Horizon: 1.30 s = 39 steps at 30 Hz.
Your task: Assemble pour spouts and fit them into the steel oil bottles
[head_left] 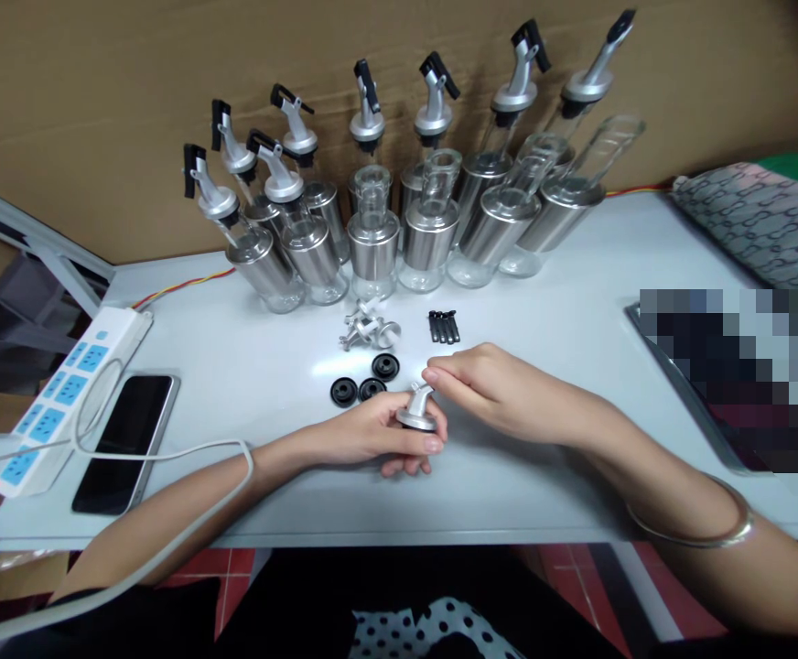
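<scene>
My left hand (378, 428) grips a silver pour spout (418, 410) with a dark base, its angled nozzle pointing up. Close by on the right, my right hand (485, 389) is closed in a pinch at the nozzle's tip; whatever sits between thumb and finger is hidden. Just beyond my left hand lie several round black stoppers (385, 367). Behind those is a small pile of loose silver spout parts (370, 328). A row of small black flip levers (444, 327) lies to the right of the pile.
Glass oil bottles with steel sleeves (373, 247) line the back, several topped with spouts (282, 181). At left are a power strip (62, 403), a phone (124, 444) and a white cable (186, 450) crossing my left forearm. A partly pixelated flat object (701, 403) and patterned fabric (762, 224) lie right.
</scene>
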{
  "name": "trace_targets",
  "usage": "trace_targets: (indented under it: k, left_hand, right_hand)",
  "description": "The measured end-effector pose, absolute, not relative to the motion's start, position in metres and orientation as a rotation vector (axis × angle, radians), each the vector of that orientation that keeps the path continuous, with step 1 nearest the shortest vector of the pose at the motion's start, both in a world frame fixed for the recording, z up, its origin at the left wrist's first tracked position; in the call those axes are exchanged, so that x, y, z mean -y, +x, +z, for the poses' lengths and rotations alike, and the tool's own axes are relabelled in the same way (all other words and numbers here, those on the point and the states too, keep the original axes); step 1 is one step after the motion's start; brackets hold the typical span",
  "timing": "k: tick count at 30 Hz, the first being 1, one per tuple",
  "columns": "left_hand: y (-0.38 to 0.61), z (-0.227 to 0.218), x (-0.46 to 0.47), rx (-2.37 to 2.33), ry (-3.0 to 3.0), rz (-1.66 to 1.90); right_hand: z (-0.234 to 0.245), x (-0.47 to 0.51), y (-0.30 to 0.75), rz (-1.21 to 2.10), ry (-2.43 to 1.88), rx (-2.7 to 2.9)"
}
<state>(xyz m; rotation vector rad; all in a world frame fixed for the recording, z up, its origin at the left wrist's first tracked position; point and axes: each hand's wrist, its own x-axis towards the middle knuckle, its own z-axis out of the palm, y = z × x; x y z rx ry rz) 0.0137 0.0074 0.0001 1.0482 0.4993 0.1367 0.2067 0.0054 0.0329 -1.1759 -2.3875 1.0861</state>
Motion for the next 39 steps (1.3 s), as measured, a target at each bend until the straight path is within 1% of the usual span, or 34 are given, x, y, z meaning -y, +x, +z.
trace_targets:
  k: [4,14,17,21,23,32,35,39]
  left_hand:
    - [0.013,0.0,-0.007,-0.499,1.06,0.13]
    - [0.013,0.002,-0.007,-0.511,1.058,0.108]
    - [0.013,0.0,-0.007,-0.507,1.063,0.131]
    - [0.013,-0.003,-0.007,-0.488,1.052,0.15]
    - [0.013,-0.003,-0.007,-0.491,1.049,0.135]
    - [0.013,-0.003,-0.007,-0.476,1.044,0.168]
    - [0.013,-0.001,-0.006,-0.501,1.052,0.133]
    - [0.012,0.001,-0.007,-0.519,1.065,0.111]
  right_hand:
    - [0.033,-0.005,0.207,0.992,-1.23,2.441]
    - [0.034,-0.005,0.207,1.034,-1.235,2.42]
    - [0.032,-0.007,0.208,1.073,-1.2,2.373]
    - [0.032,-0.009,0.211,1.004,-1.183,2.338]
    - [0.032,-0.01,0.213,1.028,-1.163,2.329]
    - [0.029,-0.01,0.211,1.052,-1.031,2.376]
    - [0.03,-0.011,0.214,1.011,-1.101,2.355]
    - [0.038,-0.016,0.224,0.972,-1.241,2.19]
